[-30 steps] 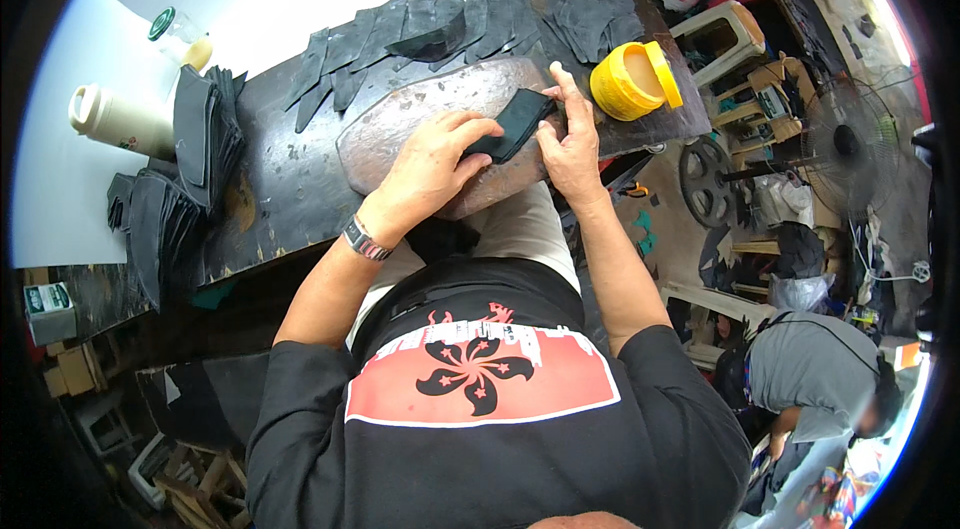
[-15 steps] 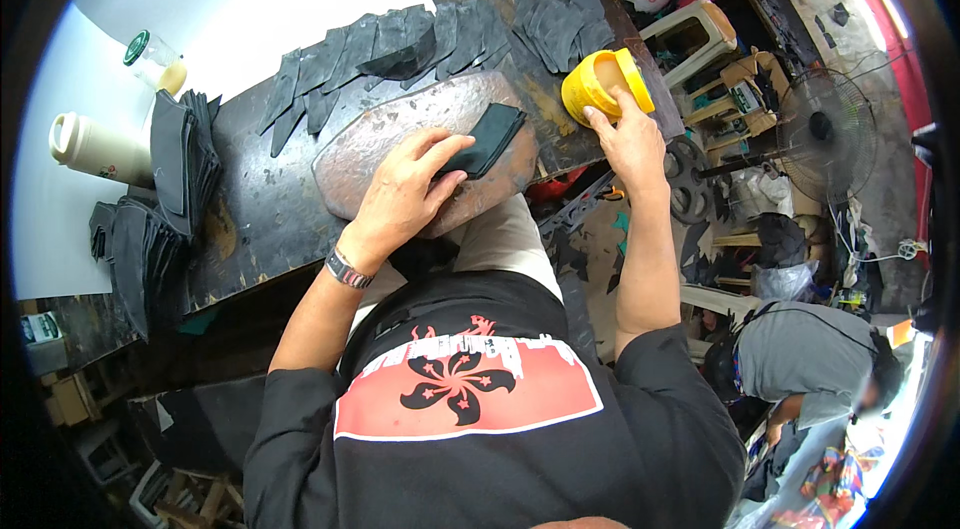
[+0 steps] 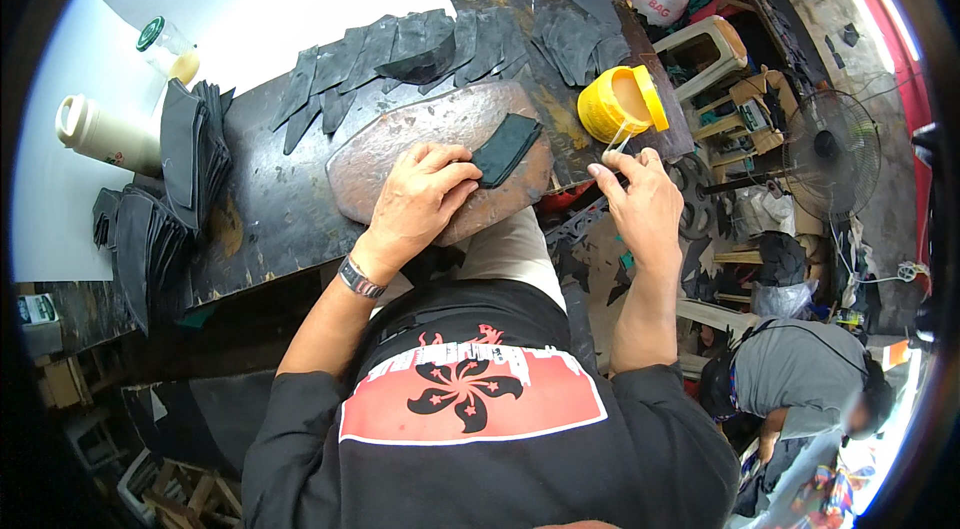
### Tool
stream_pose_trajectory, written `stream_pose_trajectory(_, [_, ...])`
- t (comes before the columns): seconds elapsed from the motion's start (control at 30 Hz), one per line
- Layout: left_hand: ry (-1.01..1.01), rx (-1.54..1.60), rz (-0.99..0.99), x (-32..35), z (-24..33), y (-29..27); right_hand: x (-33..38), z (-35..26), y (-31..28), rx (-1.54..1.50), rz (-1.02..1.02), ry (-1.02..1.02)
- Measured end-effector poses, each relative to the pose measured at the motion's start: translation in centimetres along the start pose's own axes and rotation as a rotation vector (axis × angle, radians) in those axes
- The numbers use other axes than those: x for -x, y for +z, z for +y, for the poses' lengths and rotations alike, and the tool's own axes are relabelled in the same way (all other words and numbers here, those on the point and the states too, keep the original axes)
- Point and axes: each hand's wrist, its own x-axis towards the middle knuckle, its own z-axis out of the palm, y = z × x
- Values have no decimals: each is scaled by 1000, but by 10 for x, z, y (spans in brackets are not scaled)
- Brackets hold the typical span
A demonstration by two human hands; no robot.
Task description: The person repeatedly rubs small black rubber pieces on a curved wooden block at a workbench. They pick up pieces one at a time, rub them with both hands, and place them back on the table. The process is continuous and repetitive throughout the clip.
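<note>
On a brown, pitted slab lies a small stack of black leather-like pieces, their edges slightly fanned. My left hand rests on the slab, fingers bent and gripping the stack's near left end. To the right, my right hand hovers just below a yellow tub that is tilted and holds a tan paste. Pale, glossy strands stretch from the tub's rim to the fingertips. Thumb and forefinger are drawn together; what they pinch, if anything, is too small to make out.
Black cut pieces overlap in a row beyond the slab. Stacks of black pieces, a cream tumbler and a green-lidded jar stand at left. A fan and a bent-over person are at right.
My right hand has come out of the yellow tub and moved down, drawing pale strands after it. My left hand remains at the stack; the whole view has shifted slightly.
</note>
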Motion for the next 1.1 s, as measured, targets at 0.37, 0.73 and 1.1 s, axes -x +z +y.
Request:
stream_pose_trajectory(0.37, [-25, -21, 19, 2, -1, 2, -31, -15, 88, -389, -3, -424])
stream_pose_trajectory(0.73, [-50, -12, 20, 1, -1, 2, 13, -26, 117, -70, -16, -322])
stream_pose_trajectory(1.1, [-47, -1, 6, 2, 2, -2, -22, -9, 108, 84, -47, -386])
